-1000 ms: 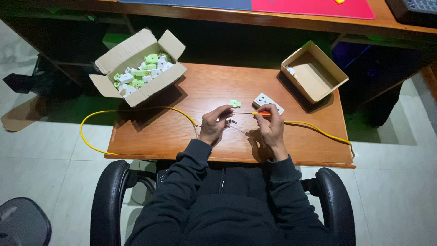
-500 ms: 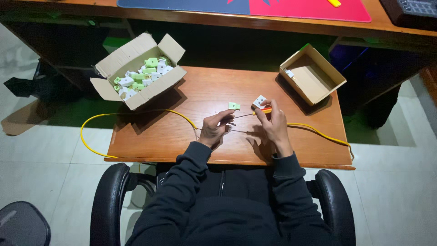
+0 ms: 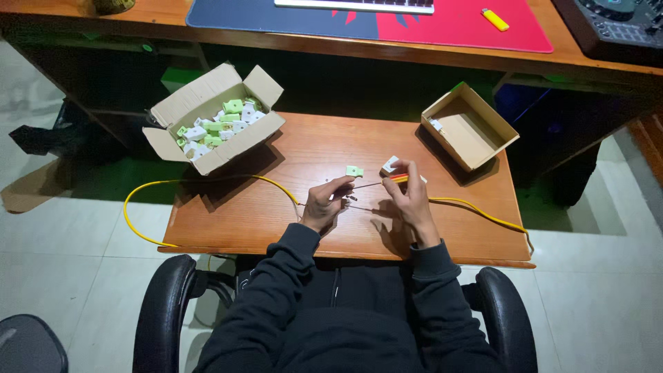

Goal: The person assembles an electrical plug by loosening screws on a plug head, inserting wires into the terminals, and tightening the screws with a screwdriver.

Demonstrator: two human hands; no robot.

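Change: half a second back the right hand reached forward to the white plug part near the table's middle; it has drawn back a little, and the screwdriver shaft now points across to the left hand. The left hand has kept its place.
Right hand (image 3: 413, 200): fingers closed around a small screwdriver (image 3: 387, 180) with an orange-red handle, held near level, its thin shaft running leftward.
Left hand (image 3: 327, 202): fingertips pinched narrowly on something small at the end of the yellow cable; what exactly it grips is too small to tell.
Screwdriver tip to grip: the shaft's end reaches the left fingertips, touching or just beside them; I cannot tell which.
Yellow cable (image 3: 148, 236): loops off the table's left edge, comes back across the top to the left hand, and shows again to the right of the right hand, trailing to the table's right edge.
White plug part (image 3: 390, 164): on the table just beyond the right hand's fingers, apart from the grip.
Green piece (image 3: 354, 170): lying on the wooden table (image 3: 276, 207) just past the left hand, not held.
Full box (image 3: 214, 124): open cardboard, far left corner, holding green and white parts.
Second box (image 3: 469, 128): open cardboard, far right, almost bare inside.
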